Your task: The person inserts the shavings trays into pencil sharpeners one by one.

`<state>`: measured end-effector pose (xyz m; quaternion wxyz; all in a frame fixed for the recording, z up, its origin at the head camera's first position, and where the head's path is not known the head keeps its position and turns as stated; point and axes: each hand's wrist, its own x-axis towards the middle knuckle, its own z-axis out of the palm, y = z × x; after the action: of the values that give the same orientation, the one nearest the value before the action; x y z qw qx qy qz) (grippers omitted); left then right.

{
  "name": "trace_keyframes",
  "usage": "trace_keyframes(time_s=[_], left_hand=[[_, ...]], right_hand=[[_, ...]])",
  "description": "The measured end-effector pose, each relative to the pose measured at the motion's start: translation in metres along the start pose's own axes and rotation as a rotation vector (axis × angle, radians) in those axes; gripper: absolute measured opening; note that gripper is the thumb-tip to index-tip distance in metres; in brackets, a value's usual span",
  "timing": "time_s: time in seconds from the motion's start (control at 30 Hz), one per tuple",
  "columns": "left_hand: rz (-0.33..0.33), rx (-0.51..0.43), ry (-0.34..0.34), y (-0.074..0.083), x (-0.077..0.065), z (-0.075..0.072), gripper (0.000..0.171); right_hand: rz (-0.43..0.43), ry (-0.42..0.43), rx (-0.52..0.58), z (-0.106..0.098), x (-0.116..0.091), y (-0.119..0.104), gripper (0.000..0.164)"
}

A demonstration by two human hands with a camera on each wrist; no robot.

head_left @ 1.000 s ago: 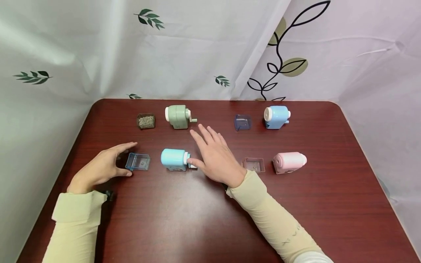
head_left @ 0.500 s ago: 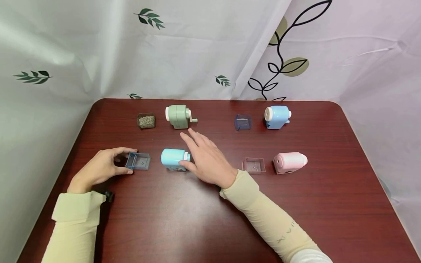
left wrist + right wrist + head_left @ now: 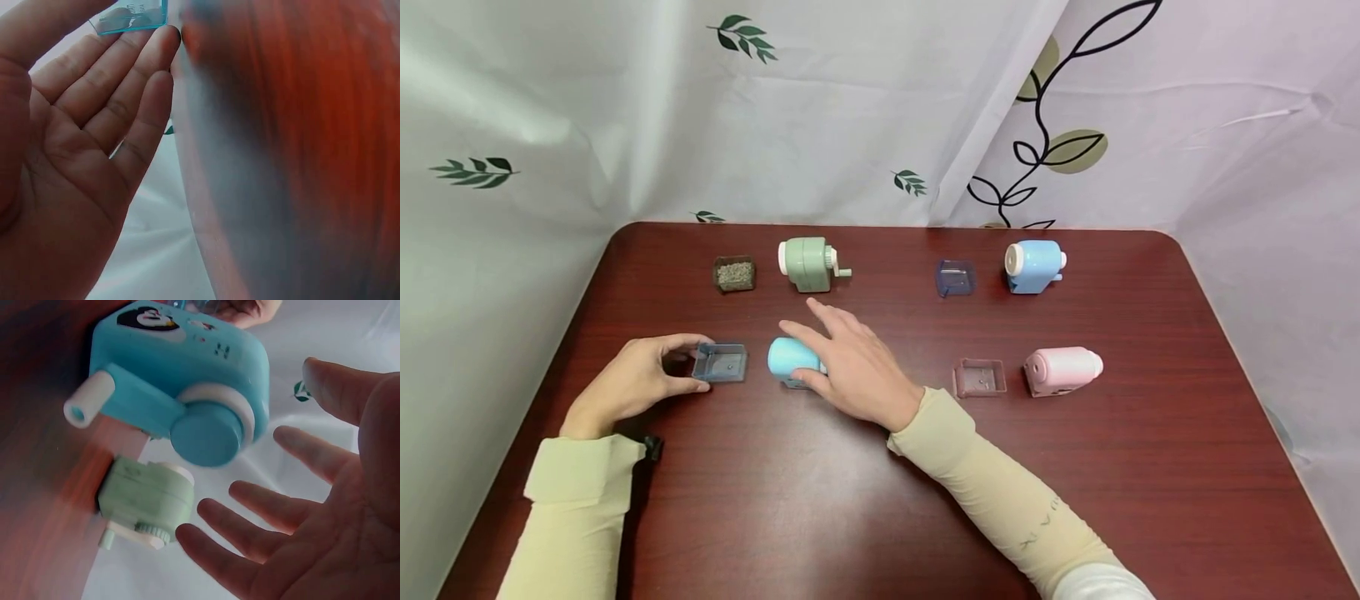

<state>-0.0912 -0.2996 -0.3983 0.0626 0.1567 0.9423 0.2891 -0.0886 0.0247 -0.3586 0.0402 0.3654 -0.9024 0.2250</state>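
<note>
My left hand [image 3: 625, 385] pinches a clear blue shavings tray [image 3: 721, 363] by its left end, thumb on the near side and fingers on the far side. At the top edge of the left wrist view the tray [image 3: 134, 17] shows only in part. Over the crank end of a light blue pencil sharpener [image 3: 790, 358] hovers my right hand [image 3: 863, 368], its fingers spread and extended. In the right wrist view the sharpener [image 3: 181, 362] stands apart from the fingers, its crank handle [image 3: 90, 400] and penguin picture showing.
Behind are a green pencil sharpener [image 3: 807, 265] and a tray of shavings [image 3: 734, 273]. Farther right stand a blue sharpener [image 3: 1032, 267] with a dark blue tray [image 3: 955, 278], and a pink sharpener [image 3: 1060, 370] beside a pink tray [image 3: 980, 377].
My right hand has moved left, from beside the light blue sharpener to over its crank end. My left hand has closed on the clear blue tray and shifted it slightly right and away.
</note>
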Motion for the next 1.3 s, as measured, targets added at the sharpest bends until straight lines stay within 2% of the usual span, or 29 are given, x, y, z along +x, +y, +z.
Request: trace_keyframes(time_s=[0.17, 0.5, 0.63, 1.1, 1.3], left_hand=[[0.023, -0.005, -0.002, 0.003, 0.003, 0.002, 0.050], [-0.026, 0.018, -0.029, 0.009, 0.004, 0.003, 0.052], [-0.013, 0.027, -0.026, 0.012, 0.006, 0.002, 0.052], [0.063, -0.011, -0.053, 0.020, 0.012, 0.008, 0.050], [0.065, -0.010, -0.061, 0.021, 0.014, 0.012, 0.051]], right_hand=[[-0.023, -0.020, -0.005, 0.004, 0.004, -0.002, 0.057], [-0.037, -0.068, -0.027, 0.014, 0.010, -0.006, 0.051], [-0.040, -0.067, -0.032, 0.014, 0.010, -0.005, 0.047], [-0.050, -0.052, 0.012, 0.013, 0.010, -0.001, 0.050], [-0.062, -0.035, 0.031, 0.014, 0.010, 0.001, 0.050]])
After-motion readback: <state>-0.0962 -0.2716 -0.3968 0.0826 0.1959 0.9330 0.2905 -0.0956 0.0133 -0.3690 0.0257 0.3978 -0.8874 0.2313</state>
